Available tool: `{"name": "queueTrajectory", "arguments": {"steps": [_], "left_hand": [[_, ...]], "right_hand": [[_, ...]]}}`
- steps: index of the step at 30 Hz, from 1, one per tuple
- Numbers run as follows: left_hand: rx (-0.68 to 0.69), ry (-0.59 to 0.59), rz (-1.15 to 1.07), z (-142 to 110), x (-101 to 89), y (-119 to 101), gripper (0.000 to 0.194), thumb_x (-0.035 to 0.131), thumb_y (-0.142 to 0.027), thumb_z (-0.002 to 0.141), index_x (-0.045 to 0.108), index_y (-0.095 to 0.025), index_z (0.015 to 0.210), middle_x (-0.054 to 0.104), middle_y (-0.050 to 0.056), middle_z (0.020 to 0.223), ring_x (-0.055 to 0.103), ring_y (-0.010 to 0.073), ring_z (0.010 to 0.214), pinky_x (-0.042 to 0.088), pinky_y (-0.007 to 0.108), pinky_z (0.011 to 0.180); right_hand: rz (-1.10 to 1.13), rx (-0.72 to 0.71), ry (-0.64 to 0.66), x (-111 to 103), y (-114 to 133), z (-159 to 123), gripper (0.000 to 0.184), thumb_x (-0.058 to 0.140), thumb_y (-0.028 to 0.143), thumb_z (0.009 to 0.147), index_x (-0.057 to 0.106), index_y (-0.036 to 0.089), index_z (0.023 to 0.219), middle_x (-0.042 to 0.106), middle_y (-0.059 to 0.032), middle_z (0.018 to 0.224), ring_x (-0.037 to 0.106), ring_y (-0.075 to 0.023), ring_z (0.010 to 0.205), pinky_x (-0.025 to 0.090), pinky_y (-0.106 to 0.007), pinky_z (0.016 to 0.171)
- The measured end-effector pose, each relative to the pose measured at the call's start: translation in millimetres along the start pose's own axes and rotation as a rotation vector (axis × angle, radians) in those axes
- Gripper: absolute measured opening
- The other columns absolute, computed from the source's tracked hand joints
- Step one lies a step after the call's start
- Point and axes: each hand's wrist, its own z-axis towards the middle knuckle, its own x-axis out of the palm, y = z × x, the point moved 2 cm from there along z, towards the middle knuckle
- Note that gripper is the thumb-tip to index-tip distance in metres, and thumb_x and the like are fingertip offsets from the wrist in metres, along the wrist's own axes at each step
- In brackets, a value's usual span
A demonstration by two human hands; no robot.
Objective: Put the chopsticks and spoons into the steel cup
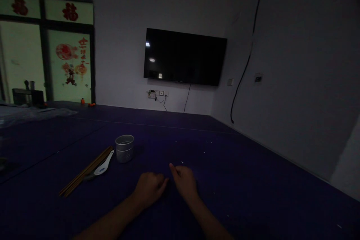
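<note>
My left hand (150, 188) rests low over the dark blue tabletop (239, 180), its fingers curled into a loose fist with nothing visible in it. Close beside it on the right, my right hand (185, 182) is also curled, thumb pointing up and forward, and it holds nothing that I can see. A small gap separates the two thumbs. Beyond my left hand stands a grey metal cup (124, 150), upright. Left of the cup lie a white spoon (104, 165) with a blue mark and a bundle of brown chopsticks (87, 171), side by side. The spoon's bowl end is dim.
Small white scraps (182, 162) dot the table. Clear plastic sheeting (36, 115) and a dark box (28, 96) are at the far left, with small orange items (82, 101) nearby. A television (185, 56) hangs on the wall; a black cable (244, 71) dangles at the right.
</note>
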Motion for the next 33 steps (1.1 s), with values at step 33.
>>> {"name": "queueTrajectory", "arguments": {"steps": [33], "left_hand": [[-0.534, -0.062, 0.29, 10, -41.0, 102, 0.042, 0.032, -0.037, 0.091, 0.066, -0.012, 0.089, 0.068, 0.016, 0.093, 0.061, 0.0277, 0.093, 0.044, 0.036, 0.077]], "right_hand": [[-0.203, -0.029, 0.131, 6, 1, -7, 0.053, 0.036, 0.049, 0.09, 0.05, 0.02, 0.048, 0.05, 0.0008, 0.047, 0.043, -0.0107, 0.044, 0.017, -0.026, 0.046]]}}
